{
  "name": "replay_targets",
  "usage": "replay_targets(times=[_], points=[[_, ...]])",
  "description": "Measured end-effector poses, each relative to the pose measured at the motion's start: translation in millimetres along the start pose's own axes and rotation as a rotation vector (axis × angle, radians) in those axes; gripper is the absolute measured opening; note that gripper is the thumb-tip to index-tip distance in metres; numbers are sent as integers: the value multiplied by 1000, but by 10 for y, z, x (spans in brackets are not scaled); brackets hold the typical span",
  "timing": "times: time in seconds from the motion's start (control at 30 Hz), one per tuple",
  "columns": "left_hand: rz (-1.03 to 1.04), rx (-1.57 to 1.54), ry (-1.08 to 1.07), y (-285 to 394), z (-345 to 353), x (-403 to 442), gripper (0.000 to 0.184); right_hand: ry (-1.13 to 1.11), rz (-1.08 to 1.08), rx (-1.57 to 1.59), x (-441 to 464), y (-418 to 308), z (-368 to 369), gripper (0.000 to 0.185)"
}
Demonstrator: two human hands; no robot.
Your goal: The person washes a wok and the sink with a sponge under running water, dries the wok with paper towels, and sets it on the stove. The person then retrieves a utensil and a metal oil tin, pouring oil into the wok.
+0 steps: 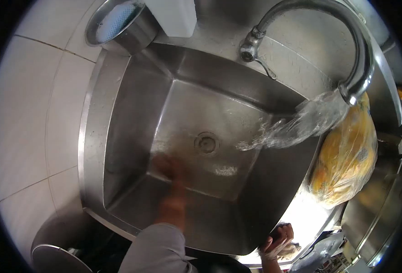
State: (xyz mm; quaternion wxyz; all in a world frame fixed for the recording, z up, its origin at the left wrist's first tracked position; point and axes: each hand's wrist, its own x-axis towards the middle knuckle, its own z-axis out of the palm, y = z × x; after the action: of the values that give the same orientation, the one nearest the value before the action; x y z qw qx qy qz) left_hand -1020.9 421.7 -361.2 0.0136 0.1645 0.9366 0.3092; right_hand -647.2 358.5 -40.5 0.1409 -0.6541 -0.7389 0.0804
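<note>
My left hand [168, 167] reaches down into the steel sink [210, 109], over the near left part of its floor. Motion smears it, so its fingers and anything in them cannot be made out. A light grey sleeve [157, 248] covers that forearm. At the sink's near right corner my right hand [279, 241] has its fingers curled, with a dark patch inside them that I cannot identify. Water [296, 125] runs from the curved faucet [362, 50] into the sink, towards the drain [207, 143]. The basin floor looks wet.
A steel pot [135, 38] holding a blue-and-white sponge or cloth [115, 22] stands at the back left corner. Beside it is a white container [176, 18]. A clear plastic bag of yellow things [346, 159] lies right of the sink. White tiles [23, 113] border the left.
</note>
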Motion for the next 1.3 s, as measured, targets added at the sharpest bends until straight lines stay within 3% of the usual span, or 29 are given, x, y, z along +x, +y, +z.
replay_targets(times=[0.03, 0.1, 0.13, 0.27, 0.33, 0.4, 0.47, 0.5, 0.57, 0.6, 0.63, 0.7, 0.73, 0.8, 0.83, 0.9, 0.93, 0.97, 1.0, 1.07, 1.13, 1.2, 1.23, 1.3], points=[[-6, -7, -2, -68, -9, 133, 60, -1, -5, -11, 1, -5, 6, 44], [232, 283, 60, -142, 3, 277, 60, -14, -1, -18, -41, 30, 23, 45], [228, 283, 54, -133, 89, 243, 60, -18, 0, -24, -50, 40, 37, 45], [709, 43, -435, 119, 350, -177, 60, -41, -4, -34, -37, -1, 12, 47], [787, 22, -623, 546, 12, -463, 57, -15, 1, -26, -35, -12, 23, 46], [1016, -123, -1128, 192, 93, -786, 52, -39, 2, -19, -42, 8, 7, 46], [1864, -85, -492, -138, 139, -1427, 48, -40, 3, -19, -15, -11, -2, 46], [1864, -99, -493, 32, 3, -1413, 48, -57, 7, -16, -24, -10, -17, 46], [1697, -19, -1497, 630, -464, -1116, 68, -40, 9, -12, -51, 21, 17, 45], [1660, -61, -1593, 570, -337, -1006, 64, -28, 5, 4, -71, 16, 21, 45], [1618, -103, -1683, 529, -173, -886, 61, -9, 7, 37, -39, -10, 20, 44], [1504, 389, -1495, 1121, -334, -534, 54, -15, 10, 22, -24, 7, 22, 44], [1511, 392, -1507, 1032, -283, -463, 54, -20, 10, 18, -30, -1, 6, 44], [1506, 407, -840, 1042, -285, -245, 51, -20, 44, 29, -35, -37, -27, 45], [1516, 413, -836, 1053, -367, -283, 51, -42, 49, 7, -46, -41, -42, 46], [855, 431, -1696, 1800, -931, -418, 48, -40, 33, -19, -23, -19, -21, 47], [1543, 407, -1719, 1051, -538, -810, 48, -26, 39, -25, -28, -26, -27, 47], [2214, 179, -1461, 340, -165, -1190, 49, -36, 31, -14, -26, -26, -36, 46], [2230, 165, -1445, 48, 79, -1336, 49, -46, 21, -5, -16, -16, -47, 45], [1862, 133, -1326, -312, 226, -1440, 49, -9, 22, -10, 18, -14, -25, 44], [1689, 130, -965, -161, 257, -981, 43, 38, 23, 16, -5, -36, -43, 43], [1374, 235, -734, 728, -165, -368, 21, 44, -7, -3, 31, -58, -82, 42], [1404, 235, -701, 1002, -259, -156, 21, 50, -14, -1, 42, -72, -118, 40], [286, 140, -941, 1537, -396, 175, 26, 66, 7, 25, 59, -90, -193, 39]])
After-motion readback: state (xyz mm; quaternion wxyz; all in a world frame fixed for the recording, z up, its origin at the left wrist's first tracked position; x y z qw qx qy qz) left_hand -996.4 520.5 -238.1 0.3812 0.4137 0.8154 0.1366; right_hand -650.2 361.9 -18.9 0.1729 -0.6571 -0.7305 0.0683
